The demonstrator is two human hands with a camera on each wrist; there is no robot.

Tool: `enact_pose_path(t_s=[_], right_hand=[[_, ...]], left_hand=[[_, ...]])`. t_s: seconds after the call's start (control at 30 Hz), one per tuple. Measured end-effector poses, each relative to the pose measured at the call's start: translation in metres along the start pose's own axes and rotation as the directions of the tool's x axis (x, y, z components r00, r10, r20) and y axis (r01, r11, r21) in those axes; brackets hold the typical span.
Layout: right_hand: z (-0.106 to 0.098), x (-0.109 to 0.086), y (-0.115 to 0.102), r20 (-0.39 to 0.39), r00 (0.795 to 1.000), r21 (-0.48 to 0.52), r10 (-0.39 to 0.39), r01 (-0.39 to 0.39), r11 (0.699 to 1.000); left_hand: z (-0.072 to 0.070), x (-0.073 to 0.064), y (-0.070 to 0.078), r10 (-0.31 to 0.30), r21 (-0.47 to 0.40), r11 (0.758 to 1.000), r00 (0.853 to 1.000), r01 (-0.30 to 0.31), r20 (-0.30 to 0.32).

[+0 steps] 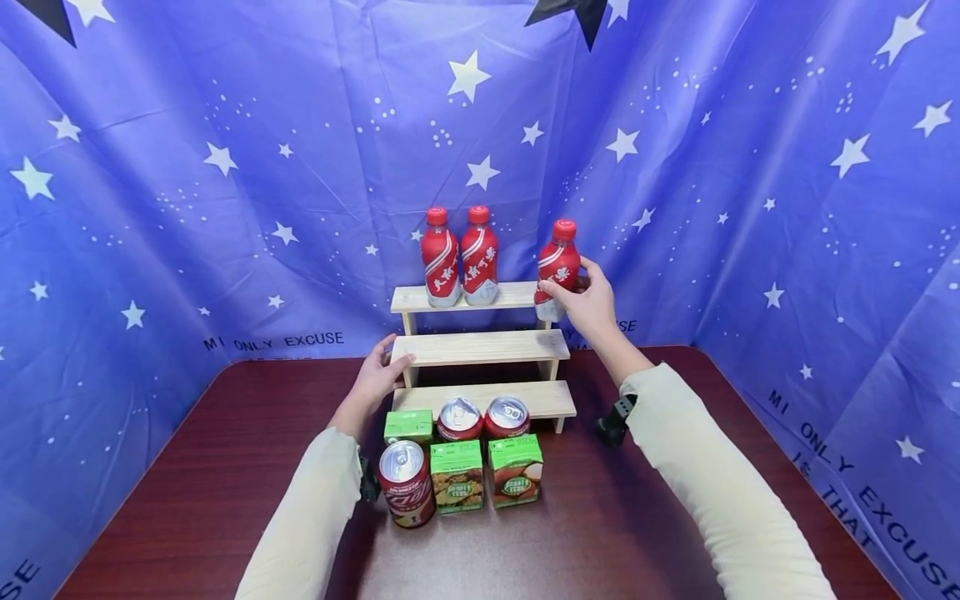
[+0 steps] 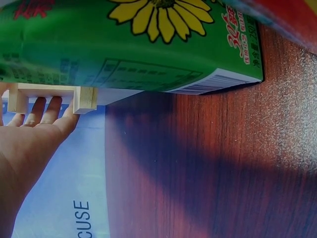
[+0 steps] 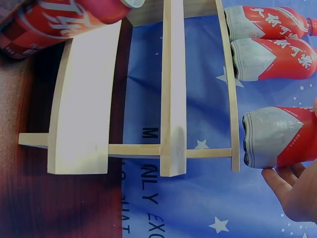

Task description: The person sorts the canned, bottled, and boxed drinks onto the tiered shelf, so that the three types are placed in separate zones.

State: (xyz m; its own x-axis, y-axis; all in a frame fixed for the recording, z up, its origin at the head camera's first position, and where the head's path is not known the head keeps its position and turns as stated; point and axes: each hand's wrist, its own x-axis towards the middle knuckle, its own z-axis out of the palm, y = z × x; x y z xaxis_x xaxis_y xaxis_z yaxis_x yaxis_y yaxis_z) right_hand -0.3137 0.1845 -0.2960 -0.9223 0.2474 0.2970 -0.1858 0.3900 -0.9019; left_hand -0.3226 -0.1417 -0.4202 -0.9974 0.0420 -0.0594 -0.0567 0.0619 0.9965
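Observation:
Beside the top step's right end, my right hand point(image 1: 594, 307) holds a red-labelled cola bottle point(image 1: 558, 257) upright, thumb in front and fingers round the side. In the right wrist view a small gap shows between that bottle's base point(image 3: 260, 138) and the top step. Two matching bottles, one left point(image 1: 440, 262) and one right point(image 1: 480, 258), stand side by side on the top step. My left hand point(image 1: 375, 375) grips the left side of the three-tier wooden stand point(image 1: 480, 348) at the middle step; its fingers point(image 2: 51, 110) reach in behind the wood.
Before the stand are red drink cans, one front left point(image 1: 407, 492) and two behind point(image 1: 460, 417), and green juice cartons, including a middle one point(image 1: 457, 479), a right one point(image 1: 516, 473) and a rear one point(image 1: 408, 427). A starry blue curtain point(image 1: 300, 167) surrounds the dark-red table point(image 1: 225, 467).

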Motion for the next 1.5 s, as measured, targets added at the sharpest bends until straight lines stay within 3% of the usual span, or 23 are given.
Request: enact_pose_path(t_s=[0.43, 0.77, 1.5], right_hand=[[0.012, 0.010, -0.010, -0.022, 1.000, 0.024, -0.004, 0.004, 1.000], [0.027, 0.013, -0.015, 0.005, 1.000, 0.021, -0.018, 0.018, 1.000], [0.047, 0.017, -0.011, -0.017, 1.000, 0.079, 0.008, -0.006, 0.997]], left_hand=[[0.000, 0.001, 0.001, 0.008, -0.011, 1.000, 1.000, -0.008, 0.002], [-0.002, 0.002, 0.002, -0.010, 0.017, 1.000, 1.000, 0.010, -0.007], [-0.001, 0.001, 0.002, -0.002, 0.004, 1.000, 1.000, 0.002, 0.006]])
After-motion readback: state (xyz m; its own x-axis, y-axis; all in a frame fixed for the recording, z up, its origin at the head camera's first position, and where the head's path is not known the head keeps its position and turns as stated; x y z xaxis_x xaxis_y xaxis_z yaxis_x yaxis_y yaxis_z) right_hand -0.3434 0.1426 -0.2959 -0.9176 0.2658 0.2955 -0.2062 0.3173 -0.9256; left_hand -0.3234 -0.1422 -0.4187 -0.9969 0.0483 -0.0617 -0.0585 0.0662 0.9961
